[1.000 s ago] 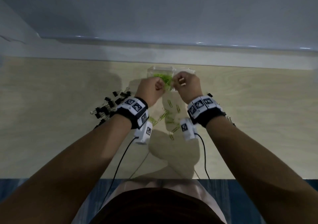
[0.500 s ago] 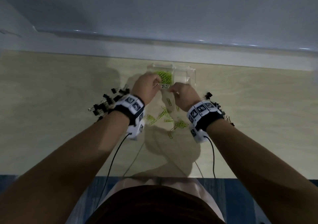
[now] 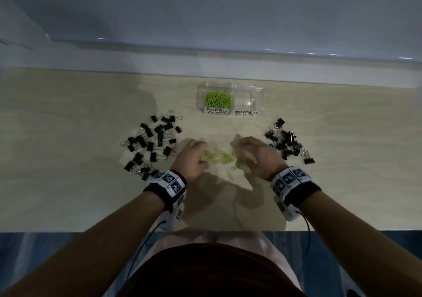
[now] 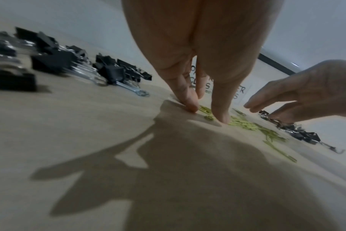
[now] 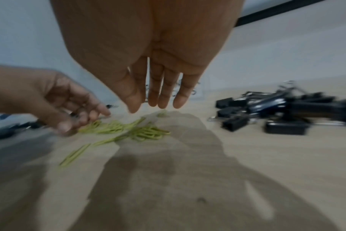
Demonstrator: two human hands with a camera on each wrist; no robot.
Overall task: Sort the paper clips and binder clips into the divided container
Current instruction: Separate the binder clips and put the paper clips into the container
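A clear divided container [image 3: 259, 100] stands at the back of the table; its left half, labelled PAPER CLIPS, holds green paper clips [image 3: 218, 99], and its right half, labelled BINDER CLIPS, holds nothing. Loose green paper clips [image 3: 222, 157] [image 5: 144, 132] lie between my hands. My left hand [image 3: 193, 157] [image 4: 205, 112] touches the table and the clips with straight fingertips. My right hand [image 3: 255, 154] [image 5: 154, 106] hovers just above the clips, fingers straight, holding nothing. Black binder clips lie in a left pile [image 3: 150, 143] and a right pile [image 3: 287, 142].
A pale wall and ledge [image 3: 205, 61] run behind the table. The table's front edge [image 3: 68, 231] is close to my body. Cables hang from both wrist cameras over that edge.
Both hands have come back from over the container toward me and dropped to the loose green paper clips. Their fingers, curled before, are now straight.
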